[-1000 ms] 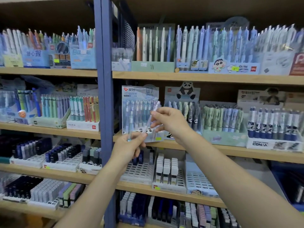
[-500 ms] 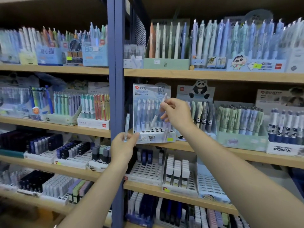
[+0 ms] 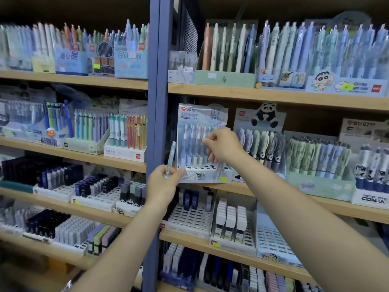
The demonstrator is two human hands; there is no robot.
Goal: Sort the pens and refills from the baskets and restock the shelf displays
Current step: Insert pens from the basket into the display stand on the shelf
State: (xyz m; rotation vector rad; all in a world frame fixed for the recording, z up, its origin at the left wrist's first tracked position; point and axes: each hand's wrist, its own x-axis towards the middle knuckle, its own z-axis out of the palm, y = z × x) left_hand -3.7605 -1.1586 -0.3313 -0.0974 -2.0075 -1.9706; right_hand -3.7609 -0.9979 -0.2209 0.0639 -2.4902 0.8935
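Wooden shelves [image 3: 273,95] hold pen displays; left hand [image 3: 162,184] fingers pinch a pen [image 3: 171,159], right hand's [image 3: 225,145] unclear.

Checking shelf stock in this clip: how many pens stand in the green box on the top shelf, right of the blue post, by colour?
In the green box:
orange pen: 1
blue pen: 1
pale pens, white to light green: 4
Total: 6
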